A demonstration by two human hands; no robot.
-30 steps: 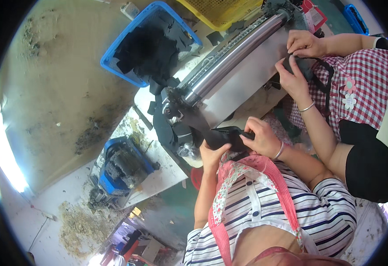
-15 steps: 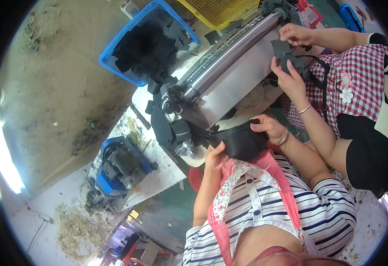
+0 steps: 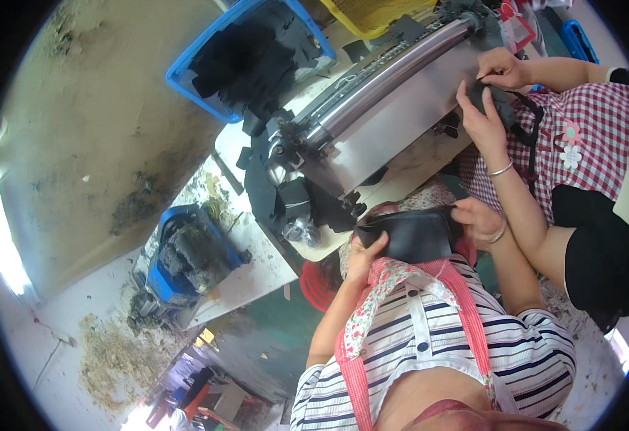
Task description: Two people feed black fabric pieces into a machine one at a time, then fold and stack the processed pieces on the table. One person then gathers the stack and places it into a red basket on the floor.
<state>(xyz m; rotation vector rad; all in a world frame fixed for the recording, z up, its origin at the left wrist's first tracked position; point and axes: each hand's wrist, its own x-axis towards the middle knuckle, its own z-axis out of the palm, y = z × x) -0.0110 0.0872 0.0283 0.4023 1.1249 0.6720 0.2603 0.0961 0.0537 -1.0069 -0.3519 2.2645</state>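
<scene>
A dark, flexible sheet piece (image 3: 416,237), black and smooth like leather, is stretched between my hands in front of my chest. My left hand (image 3: 363,260) pinches its left end, with the thumb lying over the front. At the upper right corner my right hand (image 3: 480,220), a bracelet at its wrist, has its fingers curled on the edge; motion blurs them slightly. A fold shows along the top of the piece. Beyond my hands stands a machine with a long metal roller (image 3: 393,80) and a flat metal plate (image 3: 401,128).
Beside me on the right, a co-worker's hands (image 3: 488,129) hold another dark piece (image 3: 498,104). A blue crate (image 3: 178,75) of dark pieces and a yellow basket (image 3: 372,30) stand behind the machine. On the white table (image 3: 260,276) sits a blue container (image 3: 167,284) with grey scraps.
My right hand has shifted to the right along the sheet piece, which now shows a flatter front. The co-worker's hands have drawn closer together on their piece. The view has shifted slightly.
</scene>
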